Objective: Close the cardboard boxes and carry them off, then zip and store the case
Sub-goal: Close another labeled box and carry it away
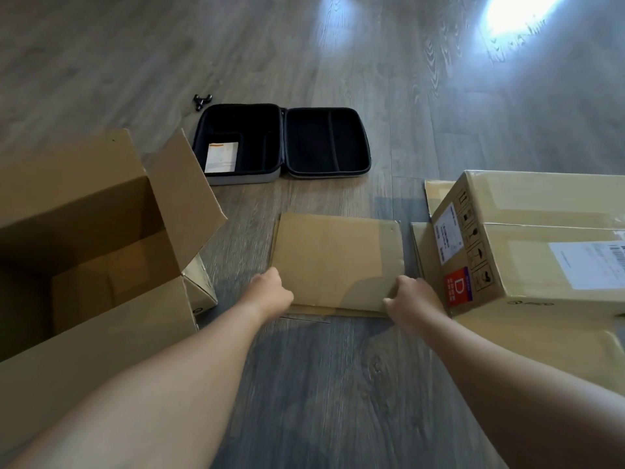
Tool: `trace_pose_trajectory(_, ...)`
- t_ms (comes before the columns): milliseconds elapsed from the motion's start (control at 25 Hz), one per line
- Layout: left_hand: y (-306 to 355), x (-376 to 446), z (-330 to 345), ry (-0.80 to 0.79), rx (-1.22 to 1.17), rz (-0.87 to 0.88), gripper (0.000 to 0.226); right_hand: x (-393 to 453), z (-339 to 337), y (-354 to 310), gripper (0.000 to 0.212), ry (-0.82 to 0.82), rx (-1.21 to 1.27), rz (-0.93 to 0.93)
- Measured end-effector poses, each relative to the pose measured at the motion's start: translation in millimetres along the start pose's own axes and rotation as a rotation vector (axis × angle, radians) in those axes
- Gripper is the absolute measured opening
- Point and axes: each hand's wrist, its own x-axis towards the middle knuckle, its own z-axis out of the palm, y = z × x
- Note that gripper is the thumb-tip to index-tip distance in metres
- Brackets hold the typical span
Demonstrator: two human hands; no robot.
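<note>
Both the left hand [274,292] and right hand [411,299] grip flat cardboard [334,258] between 2 boxes [84,238], case [284,143] beyond.

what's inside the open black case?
The open black case lies flat on the floor. Its left half holds one white paper card; the right half shows only dark lining with a strap. Anything under the card is covered.

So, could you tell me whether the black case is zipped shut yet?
No, the case lies fully open on the floor, both halves spread flat.
</note>
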Motion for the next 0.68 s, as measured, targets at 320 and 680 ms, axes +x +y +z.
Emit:
trace_pose_trajectory(320,7.4,0.0,6.4,0.064,0.052,-0.036,0.008,1.9,3.3,0.5,0.021,0.055,0.121,0.071)
trace_pose_trajectory(680,0.8,-6.3,8.8,0.099,-0.011,-0.111,0.034,2.7,1.8,6.9,0.035,0.094,0.219,0.185)
